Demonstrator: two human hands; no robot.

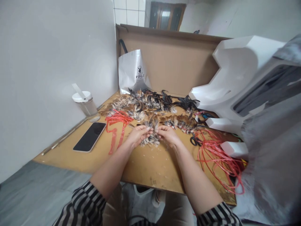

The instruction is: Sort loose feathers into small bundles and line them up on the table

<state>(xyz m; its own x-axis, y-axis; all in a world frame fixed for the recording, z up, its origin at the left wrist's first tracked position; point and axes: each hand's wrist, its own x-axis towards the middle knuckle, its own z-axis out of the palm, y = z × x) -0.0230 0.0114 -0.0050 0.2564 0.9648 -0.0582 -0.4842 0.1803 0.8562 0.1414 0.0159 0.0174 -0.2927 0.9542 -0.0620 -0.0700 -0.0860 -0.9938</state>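
Note:
My left hand (140, 135) and my right hand (166, 135) face each other over the table, thumbs and fingertips pinched on brown and grey feathers (151, 121). Pale feather ends (150, 140) lie on the tabletop just below and between the hands. Behind them spreads a long heap of brown, cream and black feathers (138, 105). Strips of red plastic twine (119, 117) rest left of my left hand. To the right of my right hand, black scissor handles (194, 140) poke out beside a loose tangle of red twine (216, 153).
A phone (90, 137) and a lidded cup (86, 105) are on the left of the table (150, 169). A silver bag (131, 72) leans on the cardboard back panel (181, 62). White foam pieces (237, 69) and grey cloth (275, 147) crowd the right side.

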